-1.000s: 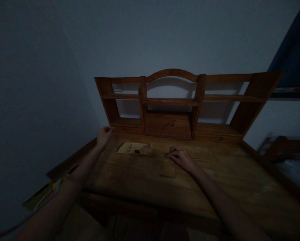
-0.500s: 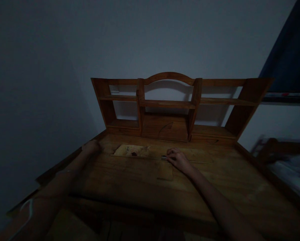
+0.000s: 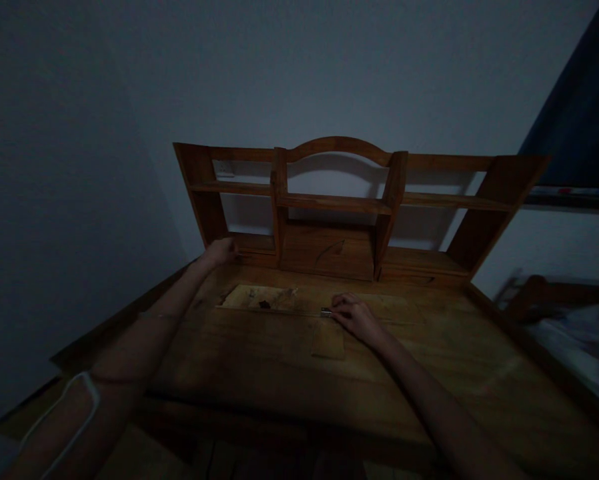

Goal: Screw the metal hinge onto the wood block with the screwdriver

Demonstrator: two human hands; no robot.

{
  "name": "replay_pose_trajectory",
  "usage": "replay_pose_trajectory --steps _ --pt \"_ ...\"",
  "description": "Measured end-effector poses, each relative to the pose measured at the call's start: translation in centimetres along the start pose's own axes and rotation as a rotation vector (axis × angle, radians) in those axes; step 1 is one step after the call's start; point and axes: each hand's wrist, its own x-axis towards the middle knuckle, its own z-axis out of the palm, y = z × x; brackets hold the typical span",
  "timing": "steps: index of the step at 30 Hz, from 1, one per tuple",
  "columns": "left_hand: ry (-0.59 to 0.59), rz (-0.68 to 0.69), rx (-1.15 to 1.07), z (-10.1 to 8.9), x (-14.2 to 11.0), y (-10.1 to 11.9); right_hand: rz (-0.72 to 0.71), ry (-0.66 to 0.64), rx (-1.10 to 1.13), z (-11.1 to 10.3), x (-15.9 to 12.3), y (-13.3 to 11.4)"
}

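Observation:
My right hand (image 3: 357, 319) rests low over the wooden desktop (image 3: 459, 353), thumb and fingers pinched on a small shiny metal piece (image 3: 325, 312) whose kind I cannot make out. Left of that piece lies a peeled, stained pale patch (image 3: 259, 298) in the desk surface. A paler rectangle (image 3: 328, 340) shows just in front of it. My left hand (image 3: 222, 251) is stretched out to the lower left shelf, beside the small drawer front (image 3: 257, 260). Its fingers are curled together, and whatever they might hold is hidden in the dim light.
A wooden shelf unit (image 3: 337, 205) with an arched top stands along the desk's back edge, against a pale wall (image 3: 299, 73). A blue curtain (image 3: 579, 127) hangs at the right. Beyond the desk's right edge lies pale bedding (image 3: 579, 347).
My left hand has moved forward and to the right, from the desk's left edge up to the lower left shelf. My right hand stays in place with the metal piece.

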Motion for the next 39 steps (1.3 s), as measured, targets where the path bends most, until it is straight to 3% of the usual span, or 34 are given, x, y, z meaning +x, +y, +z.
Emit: replay_pose_trajectory --steps 3,4,7,10,16,23,29,39 --pt "-0.101 0.071 -0.088 5.5 1.5 3.4 -0.003 0.004 -0.006 0.0 0.0 -0.2" --pt "-0.183 0.116 -0.223 7.6 1.2 4.9 -0.003 0.006 -0.011 0.0 0.0 -0.2" --pt "-0.362 0.206 -0.564 13.3 -1.4 8.9 -0.001 0.008 -0.026 0.0 0.1 -0.3" --pt "-0.444 0.232 -0.732 16.4 -4.6 11.0 0.008 -0.006 -0.011 0.1 0.1 -0.3" --pt "-0.397 0.196 -0.754 17.4 -7.1 10.8 0.026 -0.041 -0.008 -0.2 0.2 -0.7" --pt "-0.349 0.298 -0.658 17.6 -7.5 10.4 0.007 -0.039 -0.029 -0.4 0.2 -0.9" --pt "-0.338 0.297 -0.625 17.0 -7.6 10.5 -0.018 -0.031 -0.058 -0.2 0.2 -0.9" --pt "-0.343 0.297 -0.623 17.6 -7.7 10.4 0.000 -0.030 -0.084 -0.3 0.2 -1.0"
